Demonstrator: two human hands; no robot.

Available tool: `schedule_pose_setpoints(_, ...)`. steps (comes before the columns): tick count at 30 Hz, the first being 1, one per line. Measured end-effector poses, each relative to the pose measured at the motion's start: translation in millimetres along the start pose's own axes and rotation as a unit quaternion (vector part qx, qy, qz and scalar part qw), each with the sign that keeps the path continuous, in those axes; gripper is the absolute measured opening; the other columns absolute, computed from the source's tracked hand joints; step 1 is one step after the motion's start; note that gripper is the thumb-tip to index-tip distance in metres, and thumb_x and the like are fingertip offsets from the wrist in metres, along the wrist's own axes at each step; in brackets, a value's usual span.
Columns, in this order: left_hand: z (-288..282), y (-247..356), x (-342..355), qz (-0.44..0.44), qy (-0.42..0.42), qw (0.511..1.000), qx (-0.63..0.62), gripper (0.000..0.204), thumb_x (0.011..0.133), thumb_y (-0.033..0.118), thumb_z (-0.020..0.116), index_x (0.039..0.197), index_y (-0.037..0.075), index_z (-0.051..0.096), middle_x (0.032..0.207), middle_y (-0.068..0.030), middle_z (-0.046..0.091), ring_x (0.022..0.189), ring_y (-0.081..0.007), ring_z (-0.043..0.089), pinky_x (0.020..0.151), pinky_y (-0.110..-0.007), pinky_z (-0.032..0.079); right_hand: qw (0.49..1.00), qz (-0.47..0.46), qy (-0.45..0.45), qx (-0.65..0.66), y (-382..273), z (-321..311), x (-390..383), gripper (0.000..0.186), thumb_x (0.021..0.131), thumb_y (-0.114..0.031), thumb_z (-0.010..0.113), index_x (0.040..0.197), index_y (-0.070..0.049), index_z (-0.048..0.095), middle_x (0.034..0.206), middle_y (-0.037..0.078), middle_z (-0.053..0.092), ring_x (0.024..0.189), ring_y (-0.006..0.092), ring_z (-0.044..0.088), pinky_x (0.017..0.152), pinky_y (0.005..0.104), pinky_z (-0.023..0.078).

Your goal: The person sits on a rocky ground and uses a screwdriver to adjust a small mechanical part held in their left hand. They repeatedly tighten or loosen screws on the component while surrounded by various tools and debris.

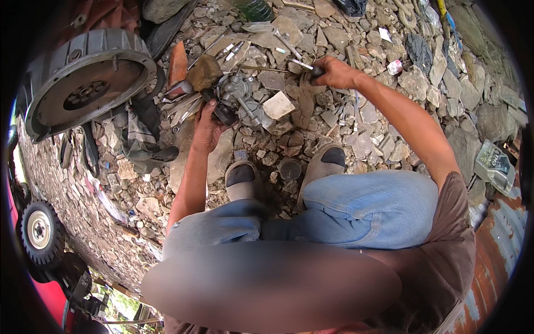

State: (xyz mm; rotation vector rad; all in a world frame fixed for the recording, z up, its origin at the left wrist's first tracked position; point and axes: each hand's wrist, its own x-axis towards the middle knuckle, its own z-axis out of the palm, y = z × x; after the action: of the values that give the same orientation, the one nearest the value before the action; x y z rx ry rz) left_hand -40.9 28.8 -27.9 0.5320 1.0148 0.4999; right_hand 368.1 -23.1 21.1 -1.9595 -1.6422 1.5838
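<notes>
A grey metal engine part [242, 100], like a carburetor, rests on the rubble in front of my feet. My left hand [208, 125] grips its near left side, by a black round fitting. My right hand [332, 72] is closed on the dark handle of a thin screwdriver [300, 64], held to the right of the part and a little apart from it. Its shaft points left toward the loose tools. A brown rag [303, 103] lies just right of the part, beside a pale flat stone [278, 104].
Stony rubble [367, 119] covers the ground. A large round grey housing [83, 83] lies at upper left. Wrenches and bolts [183, 106] are scattered behind the part. A small black cup [290, 168] stands between my sandals. A grey oil can [494, 165] is at right, a wheel [39, 231] at lower left.
</notes>
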Motion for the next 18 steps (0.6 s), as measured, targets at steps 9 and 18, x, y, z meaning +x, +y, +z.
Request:
schedule_pose_setpoints(9,-9,-4,4,0.009,-0.012,1.000,0.009,0.059,0.097,0.052,0.066,0.139,0.013,0.052,0.126,-0.0077,0.069,0.112,-0.0230,0.069,0.094,-0.051,0.059,0.980,-0.108,0.010,-0.169,28,38,15,0.037,0.077,-0.015,0.073,0.112,-0.003,0.070,0.097,0.021,0.072,0.094,0.0401,0.069,0.085,0.0452,0.055)
schedule_pose_setpoints(18,-3,-2,2,0.011,-0.011,1.000,0.002,0.058,0.097,0.048,0.068,0.140,0.012,0.050,0.123,-0.0083,0.068,0.110,-0.0244,0.070,0.090,-0.050,0.061,0.964,-0.100,0.028,-0.244,22,55,9,0.038,0.080,-0.017,0.076,0.116,-0.005,0.069,0.106,0.021,0.073,0.102,0.0409,0.069,0.089,0.0473,0.056)
